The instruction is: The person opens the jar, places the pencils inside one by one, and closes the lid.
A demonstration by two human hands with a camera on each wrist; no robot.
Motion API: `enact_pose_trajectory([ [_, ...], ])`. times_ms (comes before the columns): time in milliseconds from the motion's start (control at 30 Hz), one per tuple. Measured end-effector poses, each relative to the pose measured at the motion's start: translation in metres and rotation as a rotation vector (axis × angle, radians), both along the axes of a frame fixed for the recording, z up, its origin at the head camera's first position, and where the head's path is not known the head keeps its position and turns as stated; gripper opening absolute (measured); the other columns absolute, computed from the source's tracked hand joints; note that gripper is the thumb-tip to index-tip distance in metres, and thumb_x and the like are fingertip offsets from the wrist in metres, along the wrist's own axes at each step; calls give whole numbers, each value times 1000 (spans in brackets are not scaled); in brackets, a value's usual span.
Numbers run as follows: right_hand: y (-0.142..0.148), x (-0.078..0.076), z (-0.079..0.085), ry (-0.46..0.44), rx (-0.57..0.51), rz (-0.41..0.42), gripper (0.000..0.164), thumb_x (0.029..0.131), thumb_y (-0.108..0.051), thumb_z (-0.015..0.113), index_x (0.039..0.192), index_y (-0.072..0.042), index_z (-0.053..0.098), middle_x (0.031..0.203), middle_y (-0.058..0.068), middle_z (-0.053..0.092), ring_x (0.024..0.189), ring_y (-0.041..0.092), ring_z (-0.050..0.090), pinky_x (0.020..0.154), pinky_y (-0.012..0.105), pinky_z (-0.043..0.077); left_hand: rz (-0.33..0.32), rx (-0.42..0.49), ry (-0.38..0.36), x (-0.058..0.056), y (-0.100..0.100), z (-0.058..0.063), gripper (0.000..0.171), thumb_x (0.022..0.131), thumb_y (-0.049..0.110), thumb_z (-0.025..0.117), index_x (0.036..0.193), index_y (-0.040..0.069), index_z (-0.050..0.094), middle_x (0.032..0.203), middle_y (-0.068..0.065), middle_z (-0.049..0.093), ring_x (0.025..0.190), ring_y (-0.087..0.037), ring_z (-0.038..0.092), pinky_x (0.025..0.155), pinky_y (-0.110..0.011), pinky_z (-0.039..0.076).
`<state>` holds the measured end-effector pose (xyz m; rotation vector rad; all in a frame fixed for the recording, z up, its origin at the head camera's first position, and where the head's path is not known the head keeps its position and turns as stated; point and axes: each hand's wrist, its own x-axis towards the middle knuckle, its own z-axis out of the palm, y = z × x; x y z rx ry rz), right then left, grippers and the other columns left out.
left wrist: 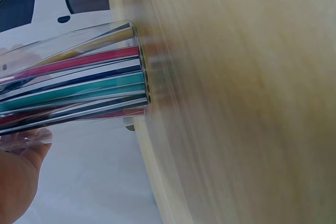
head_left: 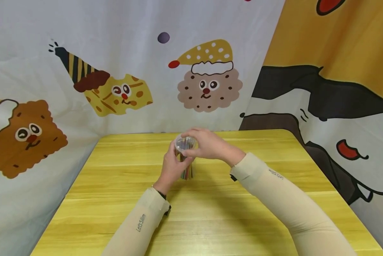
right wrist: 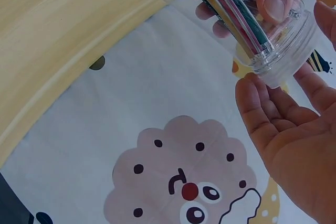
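A clear, tall jar (left wrist: 113, 30) stands upright near the table's far edge, filled with slim coloured sticks (left wrist: 79, 85) in red, teal, gold and dark tones. In the head view my left hand (head_left: 172, 166) grips the jar's upper part from the left, its thumb across the near side. My right hand (head_left: 210, 145) holds the clear round lid (right wrist: 294, 51) at the jar's top, fingers at the far rim and thumb at the near rim. The right wrist view has the left thumb (right wrist: 275, 3) pressed on the jar just below the lid.
The wood-grain table (head_left: 191, 220) stretches out around the jar. Behind it hangs a white curtain (head_left: 130, 21) printed with cartoon biscuits and cheese. A yellow and dark printed section (head_left: 335, 42) of cloth drops along the right side.
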<state>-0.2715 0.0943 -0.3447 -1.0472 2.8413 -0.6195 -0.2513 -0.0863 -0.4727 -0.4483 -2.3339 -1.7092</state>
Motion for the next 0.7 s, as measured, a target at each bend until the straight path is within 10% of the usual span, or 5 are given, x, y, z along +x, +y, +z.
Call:
enact_pose_trajectory([
  [700,-7,1,9,5,117,70,52,104,-42,70,151,-22,63,164,14,51,148,34,54,120,51,50,-12,-20,3,2,-1,0,82,102,36,75,168,23,28,159,-5,54,142,-25,59,113,-52,55],
])
